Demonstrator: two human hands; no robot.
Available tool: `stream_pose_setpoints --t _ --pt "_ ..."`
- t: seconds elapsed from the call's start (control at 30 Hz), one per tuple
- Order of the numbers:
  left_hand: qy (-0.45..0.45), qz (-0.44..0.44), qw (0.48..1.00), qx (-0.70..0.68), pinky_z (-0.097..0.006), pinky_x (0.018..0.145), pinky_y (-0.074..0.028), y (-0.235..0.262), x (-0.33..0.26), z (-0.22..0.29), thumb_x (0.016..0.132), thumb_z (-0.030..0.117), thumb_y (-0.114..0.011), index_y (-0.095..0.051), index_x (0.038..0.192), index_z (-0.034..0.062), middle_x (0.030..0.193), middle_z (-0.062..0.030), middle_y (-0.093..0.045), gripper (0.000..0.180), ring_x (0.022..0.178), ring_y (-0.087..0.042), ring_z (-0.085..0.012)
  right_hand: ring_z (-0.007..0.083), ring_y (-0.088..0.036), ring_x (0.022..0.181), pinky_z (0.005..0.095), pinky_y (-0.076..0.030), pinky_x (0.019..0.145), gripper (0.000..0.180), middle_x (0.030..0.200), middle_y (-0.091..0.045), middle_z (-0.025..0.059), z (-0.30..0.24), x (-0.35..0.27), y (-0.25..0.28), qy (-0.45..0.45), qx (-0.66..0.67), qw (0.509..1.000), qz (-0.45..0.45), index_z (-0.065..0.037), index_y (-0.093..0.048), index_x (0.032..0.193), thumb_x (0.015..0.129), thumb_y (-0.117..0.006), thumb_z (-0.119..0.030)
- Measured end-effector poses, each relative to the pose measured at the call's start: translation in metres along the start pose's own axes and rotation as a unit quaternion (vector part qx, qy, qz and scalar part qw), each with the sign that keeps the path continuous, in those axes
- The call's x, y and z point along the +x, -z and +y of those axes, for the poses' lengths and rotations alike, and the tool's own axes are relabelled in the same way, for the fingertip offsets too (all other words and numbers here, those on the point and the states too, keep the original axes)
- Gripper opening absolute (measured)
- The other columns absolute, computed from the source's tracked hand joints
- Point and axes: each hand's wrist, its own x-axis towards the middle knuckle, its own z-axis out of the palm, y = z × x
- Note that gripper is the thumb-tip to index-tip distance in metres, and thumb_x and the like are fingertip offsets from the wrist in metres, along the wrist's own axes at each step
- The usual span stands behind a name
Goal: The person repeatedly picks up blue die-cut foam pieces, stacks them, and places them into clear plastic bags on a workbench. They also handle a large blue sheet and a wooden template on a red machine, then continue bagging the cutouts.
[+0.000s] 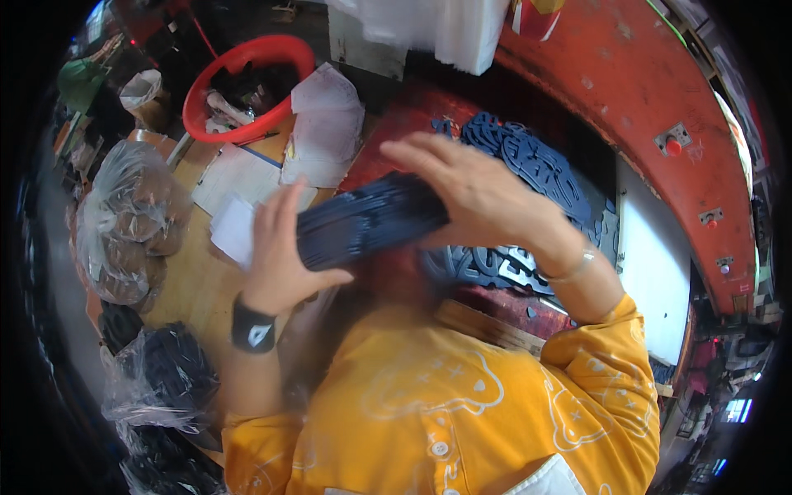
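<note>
Both of my hands hold a thick stack of thin dark blue cut-out pieces (367, 221), raised in front of my chest. My left hand (276, 252) presses flat against the stack's left end, with a black wristband below it. My right hand (478, 194) wraps over the right end from above, a thin bracelet on that wrist. Behind the stack, more dark blue cut-out pieces (540, 169) lie spread on the red machine bed (396, 115).
A red basin (247, 58) with scraps sits at the back left, white papers (326, 124) beside it on the wooden table (194, 280). Clear bags of brown pieces (132, 219) and black pieces (169, 371) lie at the left. A curved red machine frame (652, 91) with buttons arcs right.
</note>
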Motion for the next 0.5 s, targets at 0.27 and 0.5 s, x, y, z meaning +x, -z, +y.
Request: stream_pose_setpoints --t 0.27,0.5 --pt "0.070 0.018 0.986 -0.150 -0.039 0.091 -0.047 -0.014 -0.004 -0.031 0.059 0.015 -0.087 -0.050 0.130 0.0054 0.114 -0.0158 -0.060 0.081 0.105 -0.058 -0.0318 0.0328 -0.043 0.128 0.0377 -0.037 0.105 0.100 0.140 -0.042 0.0187 0.064 0.004 -0.029 -0.041 0.236 0.970 -0.044 -0.004 -0.027 0.145 0.065 -0.084 -0.020" --pt "0.127 -0.047 0.979 -0.153 -0.044 0.100 -0.039 -0.018 0.008 -0.013 0.059 0.021 -0.086 -0.032 0.144 0.0090 0.130 -0.0198 -0.047 0.102 0.120 -0.046 -0.0381 0.0196 -0.040 0.127 0.0331 -0.032 0.107 0.103 0.142 -0.038 0.0129 0.058 0.003 -0.070 -0.158 0.409 0.899 -0.014 -0.002 -0.025 0.146 0.064 -0.086 -0.012"
